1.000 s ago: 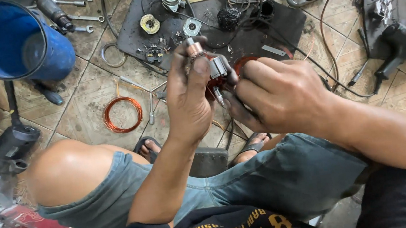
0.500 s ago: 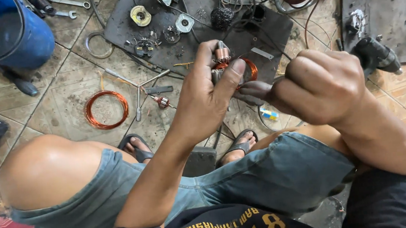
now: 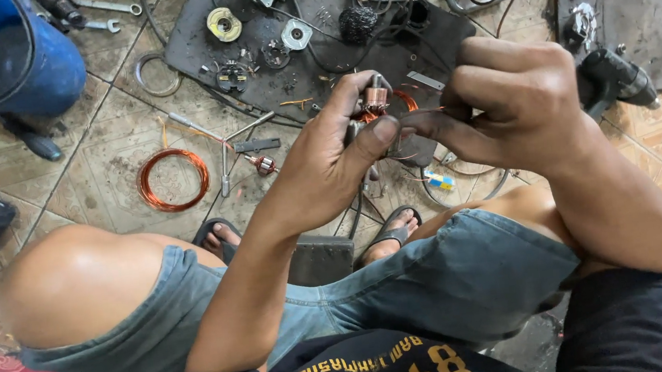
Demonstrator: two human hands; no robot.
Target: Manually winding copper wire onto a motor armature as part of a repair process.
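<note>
Copper-wound motor armature (image 3: 375,101) sits mostly hidden inside the left hand (image 3: 329,166), which grasps it; the right hand (image 3: 514,108), just beside it, pinches something thin I can't make out. Far left of both hands, a blue bucket (image 3: 44,68) is cut off, its contents unseen. A copper wire coil (image 3: 173,179) lies below it.

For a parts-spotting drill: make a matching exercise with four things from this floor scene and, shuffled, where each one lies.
Things:
1. copper wire coil
2. blue bucket
3. small motor armature
4. spanner

Places:
A. top left corner, next to the bucket
B. held between the left hand and the right hand
C. flat on the tiles, above the left knee
D. far left, at the top edge

Pairs: 1-C, 2-D, 3-B, 4-A
</note>
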